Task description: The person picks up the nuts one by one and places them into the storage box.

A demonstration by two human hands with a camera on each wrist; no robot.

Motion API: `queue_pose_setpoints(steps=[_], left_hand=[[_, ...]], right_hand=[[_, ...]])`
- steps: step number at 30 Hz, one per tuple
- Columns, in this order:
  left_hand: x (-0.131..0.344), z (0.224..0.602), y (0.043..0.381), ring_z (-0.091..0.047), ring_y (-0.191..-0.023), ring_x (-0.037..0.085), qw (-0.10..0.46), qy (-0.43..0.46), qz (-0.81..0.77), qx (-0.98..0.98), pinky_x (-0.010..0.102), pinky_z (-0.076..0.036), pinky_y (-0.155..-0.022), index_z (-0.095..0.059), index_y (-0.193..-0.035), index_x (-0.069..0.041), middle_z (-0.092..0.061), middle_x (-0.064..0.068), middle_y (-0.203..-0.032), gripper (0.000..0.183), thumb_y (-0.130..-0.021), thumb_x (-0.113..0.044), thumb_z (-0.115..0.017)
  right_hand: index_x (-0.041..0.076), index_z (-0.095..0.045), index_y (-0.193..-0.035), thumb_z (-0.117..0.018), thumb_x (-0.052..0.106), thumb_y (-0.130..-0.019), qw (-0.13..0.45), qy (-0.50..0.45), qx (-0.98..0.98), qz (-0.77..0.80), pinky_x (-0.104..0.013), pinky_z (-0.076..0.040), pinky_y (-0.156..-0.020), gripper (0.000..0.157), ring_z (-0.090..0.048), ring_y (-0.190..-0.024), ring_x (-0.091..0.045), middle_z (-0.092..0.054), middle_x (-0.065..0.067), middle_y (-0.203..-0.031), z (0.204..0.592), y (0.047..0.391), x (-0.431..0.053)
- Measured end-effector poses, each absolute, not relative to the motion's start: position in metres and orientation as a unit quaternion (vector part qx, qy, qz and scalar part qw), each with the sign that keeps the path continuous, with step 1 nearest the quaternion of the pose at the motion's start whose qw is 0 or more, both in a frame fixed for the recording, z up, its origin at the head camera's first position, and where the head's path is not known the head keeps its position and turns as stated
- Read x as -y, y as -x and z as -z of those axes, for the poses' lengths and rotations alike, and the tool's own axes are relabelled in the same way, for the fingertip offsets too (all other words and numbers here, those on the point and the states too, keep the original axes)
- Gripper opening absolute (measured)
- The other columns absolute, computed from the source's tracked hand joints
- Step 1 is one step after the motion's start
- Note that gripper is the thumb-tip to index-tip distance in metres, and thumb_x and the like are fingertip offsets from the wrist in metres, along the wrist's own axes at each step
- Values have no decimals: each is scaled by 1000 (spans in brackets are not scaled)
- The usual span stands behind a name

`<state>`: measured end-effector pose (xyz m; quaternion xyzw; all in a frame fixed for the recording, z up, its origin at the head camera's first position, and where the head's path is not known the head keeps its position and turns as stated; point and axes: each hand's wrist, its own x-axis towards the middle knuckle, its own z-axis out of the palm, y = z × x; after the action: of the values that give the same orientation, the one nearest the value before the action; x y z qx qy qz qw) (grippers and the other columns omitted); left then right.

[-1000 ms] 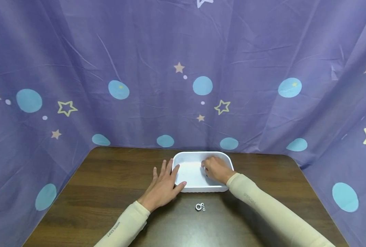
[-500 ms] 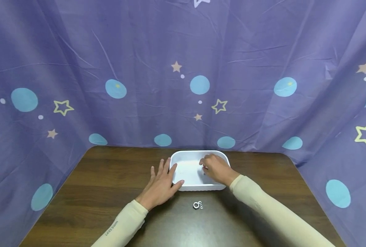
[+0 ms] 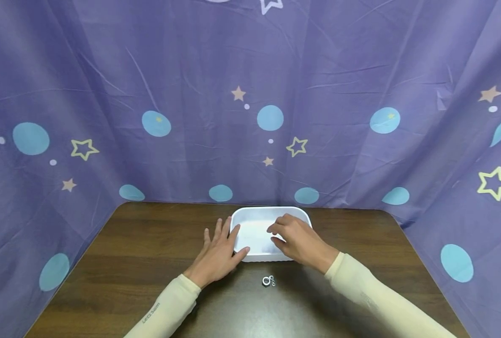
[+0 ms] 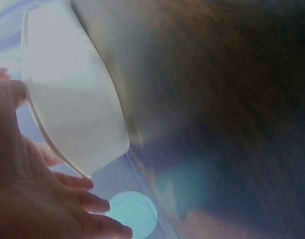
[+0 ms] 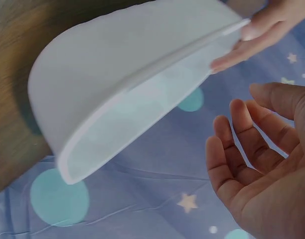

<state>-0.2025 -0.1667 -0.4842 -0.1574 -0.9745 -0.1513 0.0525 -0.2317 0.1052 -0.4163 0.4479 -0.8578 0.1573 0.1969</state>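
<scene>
Left hand (image 3: 215,254) rests spread on the rim of the white plastic tub (image 3: 271,257), gripping nothing; right hand (image 3: 303,241), slack and visibly empty, hangs over its opening; metal nuts (image 3: 269,281) lie between the wrists; a right-hand knock could shift the lightly steadied tub.

The right hand (image 3: 302,241) hides part of the tub (image 3: 253,236), rings (image 3: 269,281) level with the heel of the left hand (image 3: 217,254) are too small to identify, and the head view's edge crops both sleeves (image 3: 165,305).
</scene>
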Motion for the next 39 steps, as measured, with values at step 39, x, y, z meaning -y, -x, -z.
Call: queue_pose_setpoints(steps=[39], left_hand=[[166, 479, 200, -11, -166, 51, 52, 156, 171, 971, 84, -15, -123, -40, -170, -6, -17, 26, -181, 83, -111, -62, -54]], right_hand=[[16, -79, -97, -94, 9, -80, 214, -511, 822, -133, -28, -52, -70, 24, -60, -78, -10, -65, 10, -86, 476, 166, -111]])
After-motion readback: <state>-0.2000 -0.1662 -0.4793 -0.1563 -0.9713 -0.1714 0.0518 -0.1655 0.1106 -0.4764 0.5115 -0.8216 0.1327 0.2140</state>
